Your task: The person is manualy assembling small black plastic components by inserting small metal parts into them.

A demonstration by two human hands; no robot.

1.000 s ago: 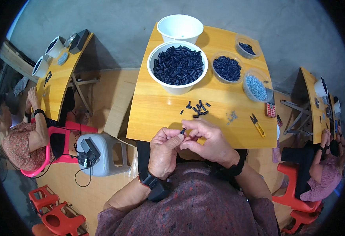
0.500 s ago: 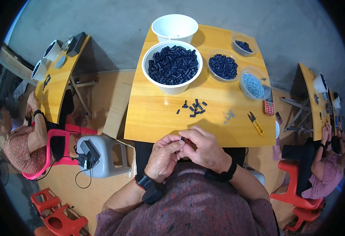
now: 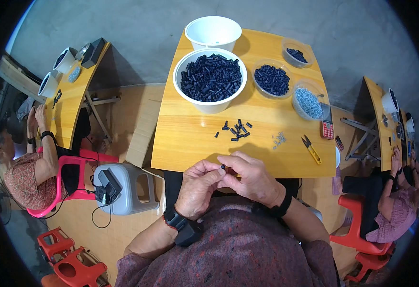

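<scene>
My left hand and my right hand meet in front of the table's near edge, fingertips pinched together. Between them a small black tube-shaped piece shows only its dark end; the fingers hide the remainder. Both hands are closed on it. Just beyond them on the yellow wooden table lies a loose cluster of short black tubular pieces. To its right is a little heap of small silvery parts. Yellow-handled thread snips rest farther right.
A white bowl heaped with black pieces stands behind the cluster, another white bowl behind it. Clear tubs hold black pieces and bluish screw-like parts, beside a red-keyed phone. A grey stool stands left. People sit at side tables.
My hands stay together with only slight shifts of the fingers around the black piece. The person on the left has raised their hands a little. The table items look unchanged.
</scene>
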